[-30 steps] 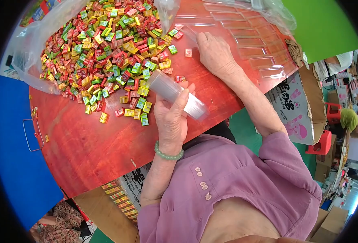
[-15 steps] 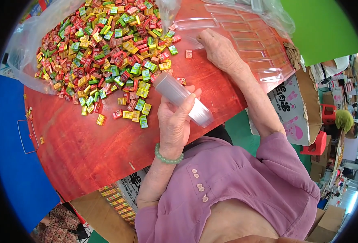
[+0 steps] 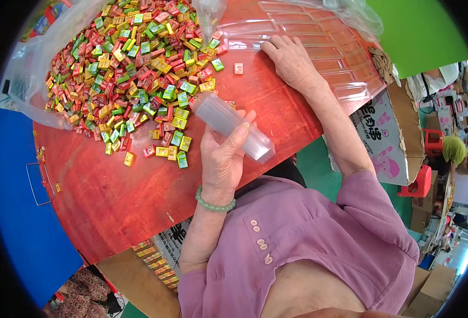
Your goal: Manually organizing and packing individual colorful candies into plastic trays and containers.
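My left hand [image 3: 221, 159], with a green bead bracelet on its wrist, holds a stack of nested clear plastic trays [image 3: 234, 127] tilted above the table's near edge. Its thumb lies across the stack and the fingers wrap beneath. On the right, my right hand [image 3: 292, 61] rests at the end of a clear tray [image 3: 242, 43] lying flat on the red table, its fingers slightly apart and the tips partly hidden. Further clear trays [image 3: 327, 52] lie in rows beyond and to the right. A single small red box [image 3: 238, 68] lies to the left of that hand.
A large heap of small red, yellow and green boxes [image 3: 133, 69] covers the table's left, with a clear plastic bag [image 3: 38, 79] around it. A brown cloth [image 3: 381, 64] lies at the right edge. Cardboard boxes [image 3: 385, 132] and a red stool [image 3: 418, 183] stand beyond.
The clear tray by my right hand now lies flat beside the other trays, and that hand has shifted slightly right, its fingers spreading. My left hand keeps hold of the stack.
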Demonstrator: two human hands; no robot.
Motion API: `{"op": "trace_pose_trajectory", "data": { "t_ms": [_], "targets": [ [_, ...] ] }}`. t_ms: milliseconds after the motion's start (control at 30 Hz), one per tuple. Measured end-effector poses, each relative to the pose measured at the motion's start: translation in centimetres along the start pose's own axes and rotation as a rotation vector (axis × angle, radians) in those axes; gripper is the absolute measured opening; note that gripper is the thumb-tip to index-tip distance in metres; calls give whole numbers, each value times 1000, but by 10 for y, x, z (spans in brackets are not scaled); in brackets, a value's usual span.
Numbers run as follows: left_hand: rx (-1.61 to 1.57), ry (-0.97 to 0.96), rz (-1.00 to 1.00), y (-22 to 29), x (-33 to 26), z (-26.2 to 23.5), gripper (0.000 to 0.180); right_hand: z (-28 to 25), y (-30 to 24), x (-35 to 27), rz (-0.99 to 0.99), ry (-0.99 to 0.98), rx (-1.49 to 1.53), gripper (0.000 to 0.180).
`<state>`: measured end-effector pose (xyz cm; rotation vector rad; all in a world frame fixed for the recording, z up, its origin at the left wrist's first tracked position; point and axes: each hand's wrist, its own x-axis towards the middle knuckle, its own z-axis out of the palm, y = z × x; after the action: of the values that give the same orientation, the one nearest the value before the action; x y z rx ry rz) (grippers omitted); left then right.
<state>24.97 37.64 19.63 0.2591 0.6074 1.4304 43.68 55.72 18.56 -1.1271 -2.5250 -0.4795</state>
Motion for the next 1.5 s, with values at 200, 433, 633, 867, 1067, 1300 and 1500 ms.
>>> {"op": "trace_pose_trajectory", "data": {
  "t_ms": [200,433,633,867,1067,1300,1500],
  "targets": [
    [-26,-42,-12,-1,1,0,46,-3,2,-7,39,-34,62,30],
    [-22,-40,22,-14,-1,9,45,-65,-31,-15,187,38,139,25],
    [-17,-22,111,-18,-1,13,46,-120,-72,-43,255,-505,1227,19],
    [107,-111,61,-22,-7,12,45,-96,-70,-71,532,-551,1811,17],
    [114,-142,46,-24,-8,14,43,-96,-61,-78,577,-525,1885,9],
    [86,3,50,-23,-2,8,41,-90,-33,-61,391,-106,610,7],
    [82,0,25,-23,-1,10,40,-52,-27,-47,178,-94,61,12]
  ]
}}
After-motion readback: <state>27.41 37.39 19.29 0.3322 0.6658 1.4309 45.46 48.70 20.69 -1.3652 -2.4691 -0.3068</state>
